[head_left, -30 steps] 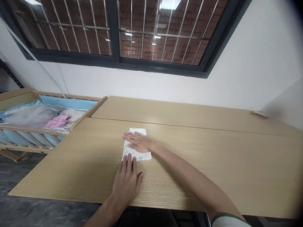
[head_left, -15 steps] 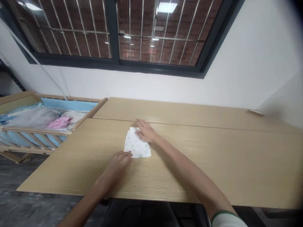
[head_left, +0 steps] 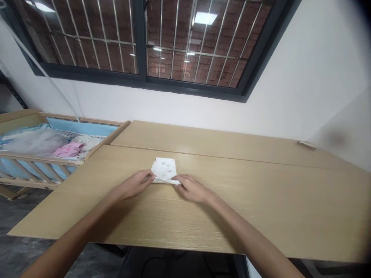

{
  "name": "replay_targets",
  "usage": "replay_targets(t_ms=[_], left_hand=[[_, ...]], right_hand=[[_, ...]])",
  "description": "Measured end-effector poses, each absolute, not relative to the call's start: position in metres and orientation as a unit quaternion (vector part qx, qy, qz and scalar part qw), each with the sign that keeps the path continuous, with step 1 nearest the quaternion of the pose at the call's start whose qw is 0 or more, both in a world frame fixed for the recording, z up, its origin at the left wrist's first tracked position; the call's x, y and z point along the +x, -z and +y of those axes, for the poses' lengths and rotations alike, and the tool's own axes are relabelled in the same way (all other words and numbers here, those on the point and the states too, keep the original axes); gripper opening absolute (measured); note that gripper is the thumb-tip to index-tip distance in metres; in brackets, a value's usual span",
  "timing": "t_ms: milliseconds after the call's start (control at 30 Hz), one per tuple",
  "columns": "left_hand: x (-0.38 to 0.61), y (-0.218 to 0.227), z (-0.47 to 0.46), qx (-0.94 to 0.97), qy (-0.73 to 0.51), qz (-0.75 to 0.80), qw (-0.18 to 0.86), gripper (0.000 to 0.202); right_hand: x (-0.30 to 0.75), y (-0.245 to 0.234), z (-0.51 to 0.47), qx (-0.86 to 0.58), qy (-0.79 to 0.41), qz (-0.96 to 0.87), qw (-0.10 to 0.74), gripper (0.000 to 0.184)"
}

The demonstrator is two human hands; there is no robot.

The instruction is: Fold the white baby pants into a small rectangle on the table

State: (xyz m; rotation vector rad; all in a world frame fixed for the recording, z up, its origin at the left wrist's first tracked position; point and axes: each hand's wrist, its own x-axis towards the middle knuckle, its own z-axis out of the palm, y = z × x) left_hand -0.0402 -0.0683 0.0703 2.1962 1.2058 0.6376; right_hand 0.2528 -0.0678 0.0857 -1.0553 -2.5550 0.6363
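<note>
A white cloth [head_left: 164, 168] with a small faint print lies on the wooden table [head_left: 139, 216], folded into a compact piece. Its near edge is turned up between my two hands. My left hand [head_left: 137, 183] pinches the near left corner between thumb and fingers. At the near right corner, my right hand [head_left: 189, 187] grips the cloth in the same way. What kind of cloth it is, I cannot tell.
On the left stands a wooden crib [head_left: 72, 162] with blue lining, holding a pink cloth [head_left: 68, 149] and white netting [head_left: 37, 141]. A small flat object [head_left: 306, 145] lies at the table's far right. Behind is a barred window [head_left: 174, 46].
The cloth has become shorter, its near edge now folded up away from me. My right hand has come from its far edge to the near right corner. My left hand has shifted slightly away from me.
</note>
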Motion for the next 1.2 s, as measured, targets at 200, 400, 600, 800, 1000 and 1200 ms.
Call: replay_targets(t_ms=[200, 400, 600, 800, 1000, 1200], left_hand=[[-0.052, -0.070, -0.044, 0.791, -0.246, 0.413, 0.378, 0.047], [-0.041, -0.061, -0.002, 0.762, -0.267, 0.526, 0.268, 0.041], [-0.025, -0.051, 0.027, 0.728, -0.250, 0.602, 0.213, 0.028], [-0.014, -0.042, 0.023, 0.713, -0.240, 0.643, 0.144, 0.019], [0.017, -0.041, -0.002, 0.753, -0.320, 0.574, 0.041, 0.062], [0.040, -0.019, -0.014, 0.829, -0.246, 0.496, 0.073, 0.080]], right_hand=[[0.246, -0.082, -0.039, -0.425, -0.250, -0.844, 0.211, 0.030], [0.234, -0.076, 0.004, -0.506, -0.217, -0.801, 0.234, 0.024], [0.228, -0.065, 0.028, -0.566, -0.233, -0.732, 0.299, 0.014], [0.227, -0.055, 0.028, -0.609, -0.222, -0.705, 0.287, 0.025], [0.205, -0.056, 0.006, -0.470, -0.017, -0.838, 0.277, 0.057], [0.195, -0.042, -0.003, -0.392, -0.027, -0.909, 0.138, 0.064]])
